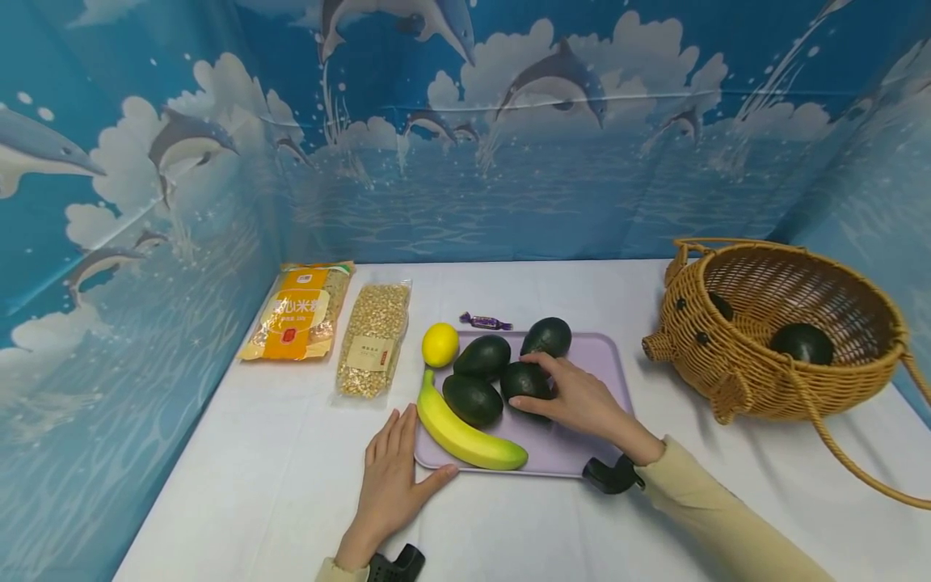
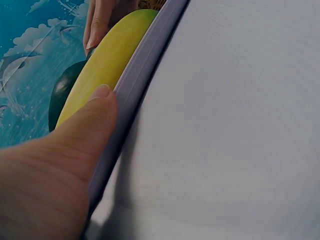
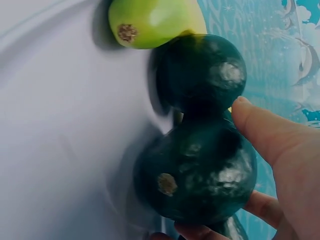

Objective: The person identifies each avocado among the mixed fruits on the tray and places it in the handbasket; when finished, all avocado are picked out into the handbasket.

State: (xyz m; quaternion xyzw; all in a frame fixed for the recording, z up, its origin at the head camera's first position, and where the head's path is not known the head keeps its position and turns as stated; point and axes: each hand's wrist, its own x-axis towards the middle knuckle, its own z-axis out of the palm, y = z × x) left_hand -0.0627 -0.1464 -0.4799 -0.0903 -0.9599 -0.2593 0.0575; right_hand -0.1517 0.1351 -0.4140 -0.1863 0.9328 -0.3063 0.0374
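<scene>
A lilac tray (image 1: 560, 453) bears several dark green avocados, among them one at the back (image 1: 550, 333) and one beside the banana (image 1: 471, 402). My right hand (image 1: 582, 398) grips another avocado (image 3: 200, 175) between thumb and fingers; it sits low over the tray, and I cannot tell whether it touches it. Along the tray's front left lies a yellow banana (image 1: 465, 436) with a greenish tip. My left hand (image 1: 393, 469) rests at the front left corner, fingers straight, thumb (image 2: 95, 115) against the rim. A lemon (image 1: 440, 345) is at the back left corner.
On the right stands a wicker pig basket (image 1: 764, 380) with two dark avocados (image 1: 802, 343) inside and a rope handle (image 1: 844, 453) trailing forward. Left of the tray lie a bag of grain (image 1: 374, 339) and an orange-labelled bag (image 1: 298, 311). A purple-wrapped candy (image 1: 486, 322) lies behind the tray.
</scene>
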